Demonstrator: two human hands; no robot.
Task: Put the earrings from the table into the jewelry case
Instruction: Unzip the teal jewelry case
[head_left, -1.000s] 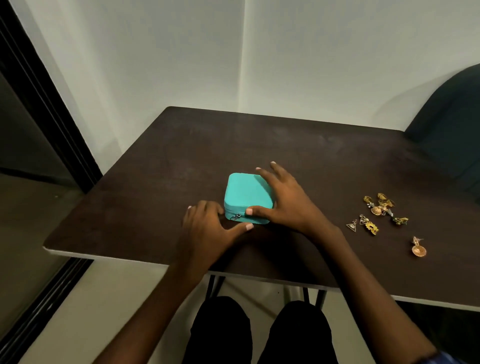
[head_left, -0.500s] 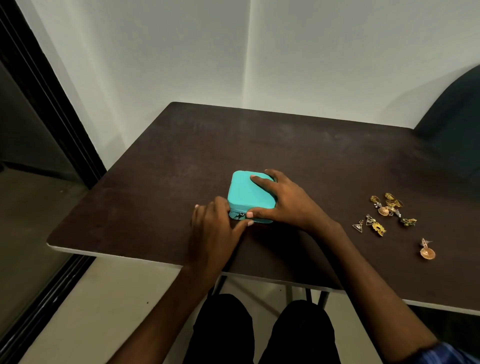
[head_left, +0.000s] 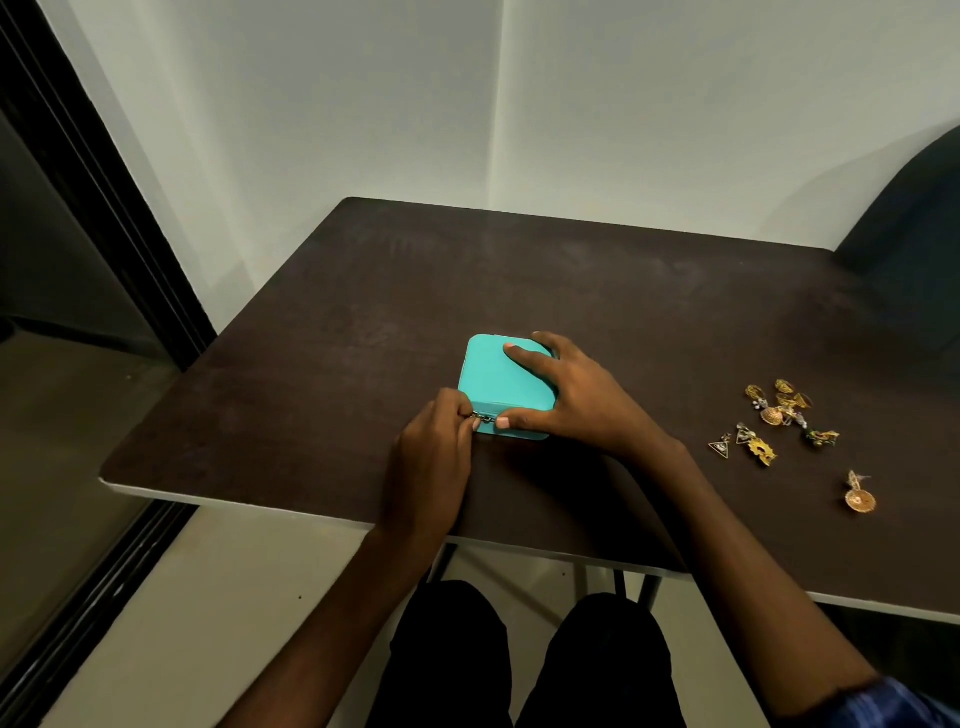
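Note:
A turquoise jewelry case (head_left: 493, 376) lies zipped closed near the middle of the dark table (head_left: 623, 291). My right hand (head_left: 571, 397) rests flat on its lid and right side, thumb against the front wall. My left hand (head_left: 434, 452) pinches the metal zipper pull (head_left: 483, 417) at the case's front left corner. Several gold earrings (head_left: 779, 415) lie scattered on the table to the right, apart from both hands. One round gold earring (head_left: 860, 496) lies alone nearer the front edge.
A dark chair back (head_left: 914, 218) stands at the table's far right corner. The table's white front edge (head_left: 249, 501) runs just behind my wrists. A dark door frame (head_left: 104, 218) lines the left wall. My legs show below the table.
My left hand has moved up to the case and closed its fingers on the zipper pull. My right hand has slid further over the lid.

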